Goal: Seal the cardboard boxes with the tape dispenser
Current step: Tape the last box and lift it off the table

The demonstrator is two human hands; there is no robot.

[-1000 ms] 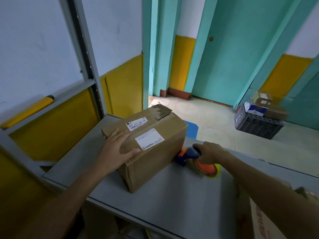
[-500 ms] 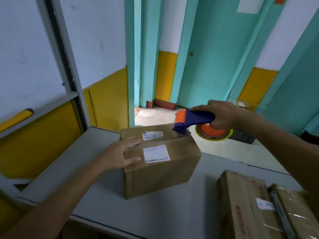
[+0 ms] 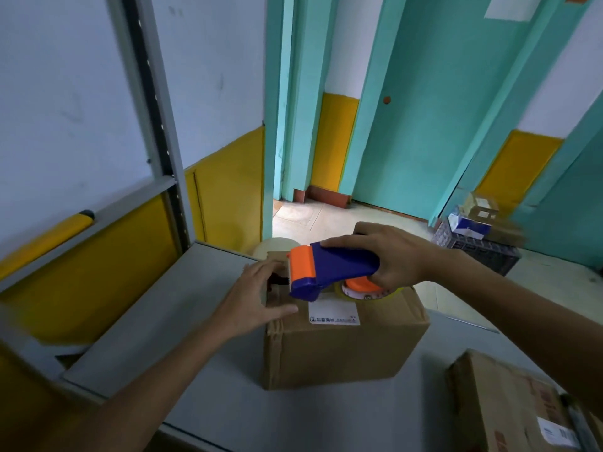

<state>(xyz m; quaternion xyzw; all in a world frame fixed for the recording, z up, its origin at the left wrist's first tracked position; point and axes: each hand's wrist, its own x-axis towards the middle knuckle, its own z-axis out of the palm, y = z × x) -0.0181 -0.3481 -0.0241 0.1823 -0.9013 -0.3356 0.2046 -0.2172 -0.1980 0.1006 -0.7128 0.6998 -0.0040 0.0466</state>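
Tape dispenser in my right hand, fingers wrapped round the blue handle, thumb underneath by the orange tape roll. I've got it low over the top of the cardboard box, orange head pointing left, right beside the fingertips of my left hand. Whether the head actually touches the cardboard, I cannot tell. My left hand lies flat on the box's top left corner, fingers straight and spread, thumb stretched along the front top edge, gripping nothing, just pressing down. The box stands upright on the grey table, directly between my two arms, with a white label on top just under the dispenser. Off to my right, near the table's edge, lies a second box, well apart from both hands. Beyond the table, a dark crate stands on the floor.
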